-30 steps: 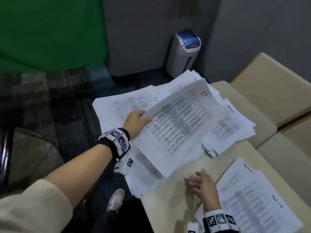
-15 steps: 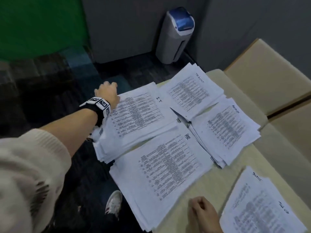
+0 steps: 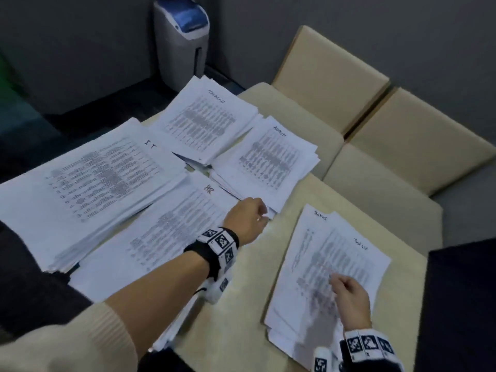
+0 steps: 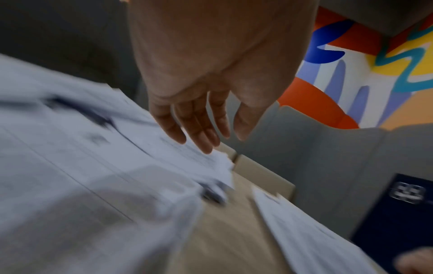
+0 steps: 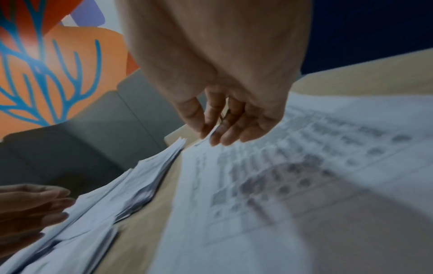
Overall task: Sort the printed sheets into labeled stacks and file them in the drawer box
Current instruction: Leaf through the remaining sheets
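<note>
Bare tabletop strip (image 3: 284, 232) between paper stacks (image 3: 271, 157)

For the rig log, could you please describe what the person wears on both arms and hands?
Left hand and right hand are bare. Each wrist carries a black band with white square-code tags and a small white unit. A cream ribbed sleeve covers the left upper forearm.

Left hand (image 3: 248, 220) off far corner of IT stack (image 3: 88, 183) — now over near corner of HR stack (image 3: 171, 226), fingers loose and straight, tips touching paper edge. Sheet I held a second ago down on IT stack. Right hand (image 3: 349, 298) moved off bare table (image 3: 241, 331) onto unsorted pile (image 3: 330, 267) — thumb and fingers pinching edge of top sheet.
</note>
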Available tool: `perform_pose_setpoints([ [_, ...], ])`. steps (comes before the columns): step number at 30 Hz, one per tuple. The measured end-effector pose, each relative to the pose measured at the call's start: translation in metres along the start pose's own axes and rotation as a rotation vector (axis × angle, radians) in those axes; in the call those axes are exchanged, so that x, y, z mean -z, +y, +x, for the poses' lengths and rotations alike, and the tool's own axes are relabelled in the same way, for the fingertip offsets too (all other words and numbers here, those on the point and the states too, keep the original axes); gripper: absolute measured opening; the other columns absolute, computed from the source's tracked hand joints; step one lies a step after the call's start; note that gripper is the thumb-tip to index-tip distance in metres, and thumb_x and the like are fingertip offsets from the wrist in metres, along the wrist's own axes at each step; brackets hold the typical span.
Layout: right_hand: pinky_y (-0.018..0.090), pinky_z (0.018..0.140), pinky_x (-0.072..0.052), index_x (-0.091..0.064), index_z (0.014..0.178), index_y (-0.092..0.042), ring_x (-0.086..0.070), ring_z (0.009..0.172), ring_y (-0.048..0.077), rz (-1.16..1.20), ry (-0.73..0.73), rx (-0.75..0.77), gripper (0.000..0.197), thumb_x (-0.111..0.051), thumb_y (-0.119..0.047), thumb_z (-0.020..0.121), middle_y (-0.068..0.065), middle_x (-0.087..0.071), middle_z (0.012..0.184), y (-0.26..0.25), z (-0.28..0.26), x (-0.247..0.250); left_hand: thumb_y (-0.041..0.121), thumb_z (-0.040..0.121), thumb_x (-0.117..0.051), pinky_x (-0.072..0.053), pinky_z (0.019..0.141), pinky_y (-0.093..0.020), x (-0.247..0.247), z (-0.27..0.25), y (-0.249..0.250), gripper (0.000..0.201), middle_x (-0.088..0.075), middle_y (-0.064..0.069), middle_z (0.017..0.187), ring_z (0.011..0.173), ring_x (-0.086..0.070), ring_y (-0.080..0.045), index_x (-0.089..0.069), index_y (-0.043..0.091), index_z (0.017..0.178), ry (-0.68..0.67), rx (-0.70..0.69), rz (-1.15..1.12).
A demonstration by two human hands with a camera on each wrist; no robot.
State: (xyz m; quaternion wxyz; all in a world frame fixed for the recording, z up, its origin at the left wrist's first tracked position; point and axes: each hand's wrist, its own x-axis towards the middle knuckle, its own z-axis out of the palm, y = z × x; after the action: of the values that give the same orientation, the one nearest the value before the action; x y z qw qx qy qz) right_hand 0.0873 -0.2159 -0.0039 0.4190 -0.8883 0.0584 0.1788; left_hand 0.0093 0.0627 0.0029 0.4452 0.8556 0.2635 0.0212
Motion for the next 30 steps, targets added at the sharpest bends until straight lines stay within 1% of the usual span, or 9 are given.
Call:
perform_pose_setpoints([
  [5, 0.038, 0.084, -0.046, -0.060, 0.100, -0.008, -0.060, 0.092, 0.031, -0.150, 0.165, -0.139, 0.039, -0.077, -0.037, 0.081, 0.013, -0.063, 0.100, 0.056, 0.044, 0.059, 0.036, 0.097, -0.057, -0.048, 0.095, -0.037, -0.098, -0.009, 0.042, 0.044, -0.058, -0.008, 0.129, 0.114, -0.058, -0.027, -0.050, 0.010, 0.132, -0.132, 0.211, 0.087],
  [7, 0.033, 0.068, -0.043, -0.055, 0.080, -0.014, -0.055, 0.072, 0.024, -0.114, 0.142, -0.153, 0.040, -0.082, -0.043, 0.073, 0.007, -0.056, 0.078, 0.067, 0.057, 0.071, 0.037, 0.099, -0.053, -0.048, 0.090, -0.036, -0.118, -0.009, 0.050, 0.039, -0.059, -0.010, 0.125, 0.112, -0.058, -0.029, -0.052, 0.008, 0.126, -0.104, 0.296, 0.179],
  [11, 0.027, 0.058, -0.035, -0.045, 0.063, -0.021, -0.047, 0.061, 0.019, -0.053, 0.084, -0.130, 0.045, -0.085, -0.042, 0.070, -0.005, -0.047, 0.060, 0.081, 0.078, 0.083, 0.038, 0.093, -0.060, -0.049, 0.071, -0.033, -0.140, -0.008, 0.060, 0.027, -0.067, -0.010, 0.098, 0.090, -0.064, -0.029, -0.061, 0.011, 0.097, -0.046, 0.338, 0.234],
  [15, 0.028, 0.066, -0.041, -0.062, 0.091, -0.007, -0.059, 0.078, 0.024, -0.090, 0.073, -0.131, 0.036, -0.083, -0.032, 0.076, 0.009, -0.068, 0.089, 0.090, 0.091, 0.091, 0.033, 0.094, -0.061, -0.048, 0.069, -0.032, -0.147, -0.015, 0.067, 0.018, -0.064, -0.004, 0.089, 0.082, -0.060, -0.026, -0.054, 0.018, 0.086, 0.000, 0.294, 0.207],
  [20, 0.028, 0.062, -0.040, -0.056, 0.097, -0.005, -0.055, 0.070, 0.024, 0.090, 0.228, -0.105, 0.011, -0.063, -0.010, 0.090, 0.013, -0.064, 0.090, 0.090, 0.086, 0.119, 0.028, 0.095, -0.061, -0.046, 0.073, -0.032, -0.146, -0.018, 0.069, 0.024, -0.063, -0.007, 0.101, 0.088, -0.058, -0.027, -0.052, 0.012, 0.110, 0.019, 0.284, 0.094],
  [22, 0.029, 0.069, -0.046, -0.054, 0.107, -0.007, -0.059, 0.077, 0.020, 0.238, 0.146, -0.066, 0.022, -0.065, -0.002, 0.089, 0.011, -0.065, 0.097, 0.093, 0.082, 0.127, 0.029, 0.092, -0.066, -0.046, 0.080, -0.033, -0.148, -0.017, 0.075, 0.036, -0.062, -0.008, 0.109, 0.097, -0.059, -0.028, -0.056, 0.008, 0.120, -0.040, 0.264, 0.069],
  [24, 0.036, 0.084, -0.052, -0.054, 0.120, -0.011, -0.066, 0.090, 0.020, 0.397, 0.013, -0.062, 0.040, -0.064, 0.008, 0.086, 0.008, -0.068, 0.104, 0.096, 0.079, 0.132, 0.024, 0.095, -0.063, -0.044, 0.097, -0.035, -0.151, -0.017, 0.081, 0.047, -0.059, -0.011, 0.130, 0.119, -0.057, -0.029, -0.052, 0.006, 0.137, -0.082, 0.256, 0.032],
  [26, 0.043, 0.088, -0.053, -0.062, 0.114, -0.005, -0.068, 0.093, 0.030, 0.478, -0.090, -0.133, 0.033, -0.061, 0.012, 0.086, 0.013, -0.072, 0.103, 0.095, 0.076, 0.134, 0.018, 0.098, -0.059, -0.039, 0.105, -0.032, -0.152, -0.018, 0.088, 0.048, -0.055, -0.012, 0.141, 0.128, -0.053, -0.027, -0.047, 0.006, 0.143, -0.072, 0.245, -0.049],
  [30, 0.048, 0.085, -0.055, -0.068, 0.102, 0.003, -0.068, 0.092, 0.039, 0.582, -0.140, -0.269, 0.022, -0.061, 0.008, 0.082, 0.022, -0.073, 0.099, 0.103, 0.075, 0.134, 0.008, 0.098, -0.055, -0.045, 0.076, -0.028, -0.153, -0.028, 0.096, 0.017, -0.065, -0.003, 0.093, 0.080, -0.058, -0.021, -0.064, 0.017, 0.108, -0.133, 0.198, -0.344],
])
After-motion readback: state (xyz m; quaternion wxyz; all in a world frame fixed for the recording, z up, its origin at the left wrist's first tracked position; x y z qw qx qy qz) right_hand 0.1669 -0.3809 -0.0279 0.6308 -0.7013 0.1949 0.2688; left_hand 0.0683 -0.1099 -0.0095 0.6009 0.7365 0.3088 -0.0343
